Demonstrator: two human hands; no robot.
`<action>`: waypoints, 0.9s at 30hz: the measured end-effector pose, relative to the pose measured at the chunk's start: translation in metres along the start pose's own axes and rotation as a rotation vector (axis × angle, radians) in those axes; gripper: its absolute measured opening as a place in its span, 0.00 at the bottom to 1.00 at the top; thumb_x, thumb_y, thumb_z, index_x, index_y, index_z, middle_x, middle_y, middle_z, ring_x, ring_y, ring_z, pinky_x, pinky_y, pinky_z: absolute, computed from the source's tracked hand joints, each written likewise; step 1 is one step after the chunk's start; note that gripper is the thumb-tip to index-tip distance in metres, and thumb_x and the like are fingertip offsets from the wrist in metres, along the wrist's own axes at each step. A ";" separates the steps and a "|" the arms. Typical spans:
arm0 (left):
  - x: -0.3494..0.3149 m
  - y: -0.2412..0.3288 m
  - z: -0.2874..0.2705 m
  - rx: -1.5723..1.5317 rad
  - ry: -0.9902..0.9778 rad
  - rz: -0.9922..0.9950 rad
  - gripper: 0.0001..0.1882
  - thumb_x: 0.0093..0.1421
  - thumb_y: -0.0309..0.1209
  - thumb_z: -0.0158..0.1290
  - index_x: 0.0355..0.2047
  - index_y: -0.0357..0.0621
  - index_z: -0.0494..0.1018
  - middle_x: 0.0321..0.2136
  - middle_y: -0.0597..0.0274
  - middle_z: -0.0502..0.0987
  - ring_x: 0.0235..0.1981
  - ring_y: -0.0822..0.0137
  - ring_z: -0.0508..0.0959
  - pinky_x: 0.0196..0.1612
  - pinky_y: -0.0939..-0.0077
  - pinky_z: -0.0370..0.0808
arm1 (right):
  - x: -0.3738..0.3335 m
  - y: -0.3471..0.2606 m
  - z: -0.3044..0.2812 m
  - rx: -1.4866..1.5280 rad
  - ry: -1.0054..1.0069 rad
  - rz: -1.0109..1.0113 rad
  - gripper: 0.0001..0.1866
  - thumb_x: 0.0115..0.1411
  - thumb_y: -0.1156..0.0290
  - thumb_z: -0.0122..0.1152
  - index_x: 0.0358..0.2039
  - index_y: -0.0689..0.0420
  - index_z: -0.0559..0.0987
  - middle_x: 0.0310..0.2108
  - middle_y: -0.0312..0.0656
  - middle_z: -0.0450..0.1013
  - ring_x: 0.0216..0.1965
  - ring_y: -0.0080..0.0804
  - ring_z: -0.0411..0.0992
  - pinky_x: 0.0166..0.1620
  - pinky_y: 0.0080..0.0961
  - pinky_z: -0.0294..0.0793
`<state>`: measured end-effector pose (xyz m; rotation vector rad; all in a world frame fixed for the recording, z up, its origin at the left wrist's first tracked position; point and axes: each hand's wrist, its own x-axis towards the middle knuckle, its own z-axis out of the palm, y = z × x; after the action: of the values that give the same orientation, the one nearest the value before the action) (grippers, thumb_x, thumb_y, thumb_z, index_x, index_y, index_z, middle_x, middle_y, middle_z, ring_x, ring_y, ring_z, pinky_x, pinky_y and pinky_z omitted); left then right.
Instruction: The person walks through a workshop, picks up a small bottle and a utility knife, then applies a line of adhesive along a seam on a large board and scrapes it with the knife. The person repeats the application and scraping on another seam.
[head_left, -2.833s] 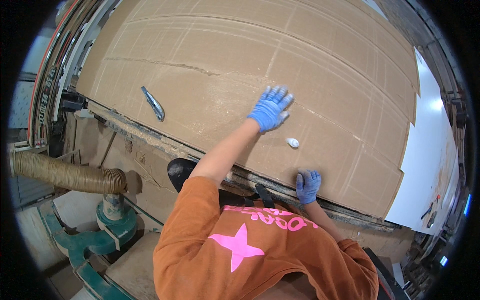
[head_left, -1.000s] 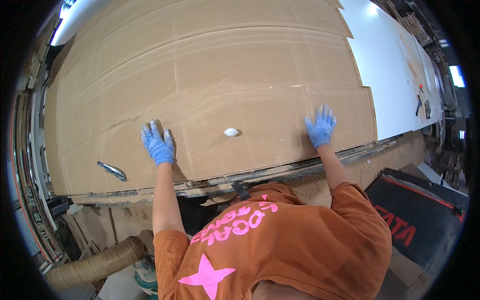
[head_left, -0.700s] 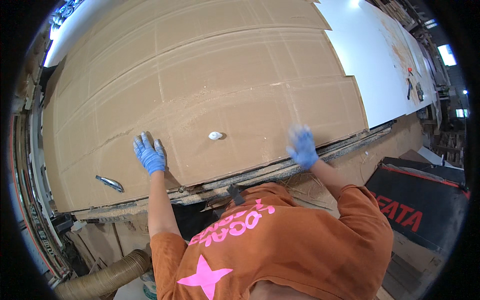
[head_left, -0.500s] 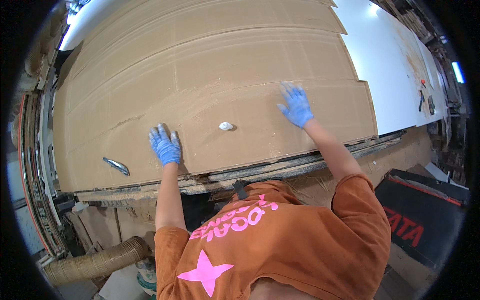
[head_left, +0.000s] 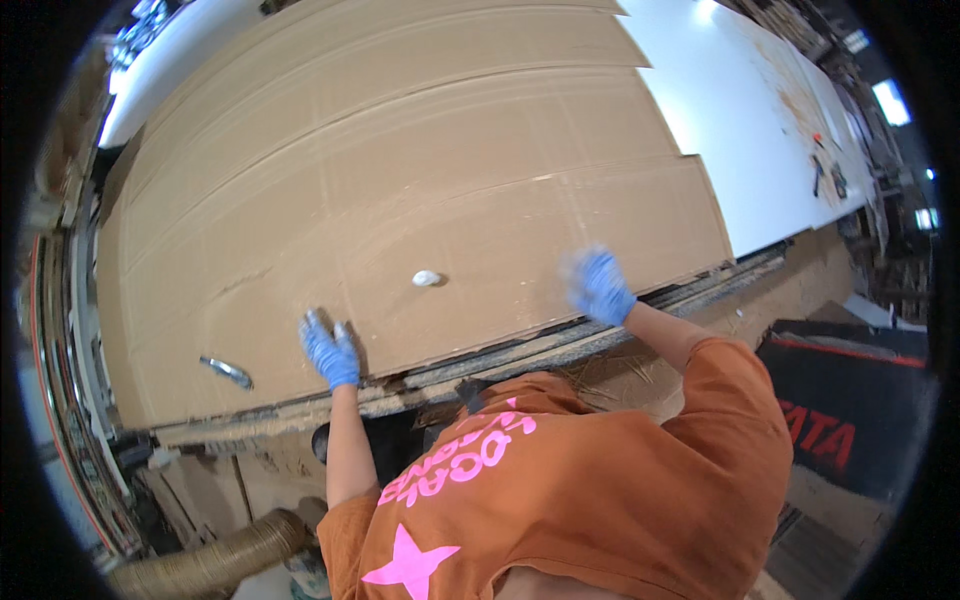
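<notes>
A large brown cardboard sheet [head_left: 450, 120] with fold lines and pale dust covers most of the work surface. My left hand [head_left: 330, 352], in a blue glove, lies on its near part with the fingers spread. My right hand [head_left: 600, 287], gloved the same way, is over the near right edge of the cardboard; motion smears its fingers. Between the hands rests a small white object [head_left: 427, 278], perhaps a bottle or a crumpled piece. To the left of my left hand lies a utility knife [head_left: 226, 372] with a metallic body. Neither hand touches these small things.
White boards [head_left: 740, 130] extend at the right, carrying sawdust and small dark tools [head_left: 828, 180]. Along the near edge runs a dusty stack of boards [head_left: 480, 352]. A ribbed hose [head_left: 215, 562] sits at lower left, and a black box [head_left: 845, 410] at lower right.
My right hand has swept back toward me, from farther in on the cardboard to its near edge. My left hand stays flat beside the white object. The whole view has shifted slightly.
</notes>
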<state>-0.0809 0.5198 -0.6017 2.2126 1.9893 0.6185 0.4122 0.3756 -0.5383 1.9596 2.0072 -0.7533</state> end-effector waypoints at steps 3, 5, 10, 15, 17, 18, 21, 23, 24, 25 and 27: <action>0.000 -0.003 -0.004 0.006 0.009 0.001 0.34 0.60 0.40 0.50 0.64 0.40 0.56 0.63 0.37 0.55 0.64 0.42 0.55 0.66 0.53 0.51 | -0.020 0.092 0.009 -0.175 0.645 0.547 0.30 0.57 0.49 0.54 0.58 0.48 0.69 0.58 0.49 0.65 0.60 0.45 0.61 0.61 0.47 0.54; 0.003 -0.004 -0.002 0.030 0.004 0.029 0.34 0.60 0.40 0.50 0.64 0.41 0.56 0.63 0.37 0.55 0.64 0.41 0.56 0.66 0.53 0.52 | -0.035 0.146 0.013 -0.187 0.663 0.873 0.32 0.58 0.49 0.53 0.61 0.46 0.66 0.62 0.49 0.59 0.63 0.47 0.56 0.62 0.48 0.52; 0.006 -0.003 -0.001 0.041 -0.021 0.029 0.33 0.60 0.38 0.50 0.64 0.40 0.56 0.63 0.38 0.55 0.64 0.41 0.55 0.66 0.53 0.52 | -0.056 0.207 0.001 -0.075 0.592 1.116 0.32 0.59 0.50 0.53 0.63 0.45 0.63 0.66 0.47 0.54 0.65 0.46 0.53 0.63 0.48 0.52; 0.003 0.000 -0.006 0.061 -0.052 -0.002 0.33 0.61 0.39 0.49 0.64 0.39 0.56 0.64 0.38 0.54 0.64 0.42 0.55 0.66 0.53 0.51 | -0.064 0.235 -0.019 0.007 0.552 1.331 0.34 0.59 0.49 0.53 0.65 0.43 0.59 0.66 0.45 0.54 0.65 0.44 0.54 0.62 0.47 0.54; 0.004 -0.002 -0.004 0.073 -0.055 0.004 0.33 0.62 0.40 0.49 0.64 0.39 0.56 0.64 0.38 0.54 0.65 0.42 0.54 0.66 0.53 0.51 | -0.068 0.251 -0.025 0.047 0.508 1.366 0.33 0.61 0.50 0.51 0.66 0.42 0.58 0.66 0.44 0.54 0.64 0.44 0.55 0.60 0.46 0.56; 0.005 -0.004 -0.004 0.080 -0.059 0.005 0.33 0.62 0.40 0.49 0.64 0.39 0.56 0.64 0.39 0.54 0.65 0.42 0.54 0.66 0.53 0.51 | -0.069 0.257 -0.028 0.065 0.499 1.369 0.33 0.62 0.50 0.50 0.66 0.42 0.58 0.66 0.44 0.54 0.64 0.44 0.55 0.60 0.46 0.56; 0.001 -0.008 -0.003 0.092 -0.075 -0.023 0.33 0.62 0.42 0.47 0.64 0.39 0.56 0.64 0.40 0.54 0.65 0.43 0.54 0.66 0.54 0.50 | -0.067 0.287 -0.018 0.021 0.515 1.343 0.30 0.62 0.49 0.48 0.65 0.37 0.60 0.66 0.43 0.54 0.63 0.44 0.56 0.60 0.49 0.55; 0.005 -0.002 -0.006 0.078 -0.092 -0.019 0.33 0.63 0.43 0.47 0.64 0.38 0.56 0.64 0.40 0.54 0.65 0.43 0.54 0.67 0.54 0.50 | -0.070 0.306 -0.003 -0.039 0.531 1.298 0.29 0.62 0.50 0.48 0.64 0.34 0.61 0.66 0.42 0.54 0.63 0.45 0.56 0.60 0.51 0.54; 0.007 0.001 -0.006 0.073 -0.098 -0.019 0.34 0.63 0.45 0.45 0.64 0.38 0.56 0.65 0.40 0.54 0.66 0.44 0.53 0.67 0.54 0.50 | -0.070 0.314 0.007 -0.095 0.603 1.264 0.27 0.61 0.51 0.49 0.62 0.31 0.64 0.67 0.40 0.54 0.62 0.45 0.57 0.60 0.54 0.53; 0.005 -0.001 -0.006 0.071 -0.095 -0.018 0.34 0.63 0.45 0.45 0.64 0.39 0.56 0.65 0.40 0.54 0.66 0.44 0.54 0.67 0.54 0.50 | -0.069 0.316 0.011 -0.117 0.626 1.235 0.27 0.61 0.51 0.50 0.62 0.31 0.65 0.66 0.40 0.55 0.62 0.45 0.58 0.60 0.53 0.53; 0.002 -0.007 -0.008 0.067 -0.091 -0.013 0.34 0.63 0.46 0.45 0.64 0.39 0.57 0.64 0.41 0.54 0.66 0.45 0.54 0.67 0.55 0.50 | -0.068 0.320 0.018 -0.159 0.668 1.179 0.26 0.61 0.52 0.50 0.61 0.31 0.66 0.65 0.39 0.57 0.61 0.45 0.59 0.60 0.53 0.53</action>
<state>-0.0902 0.5215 -0.5963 2.2202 2.0063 0.4468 0.7275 0.2982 -0.5809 2.9040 0.6707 0.3665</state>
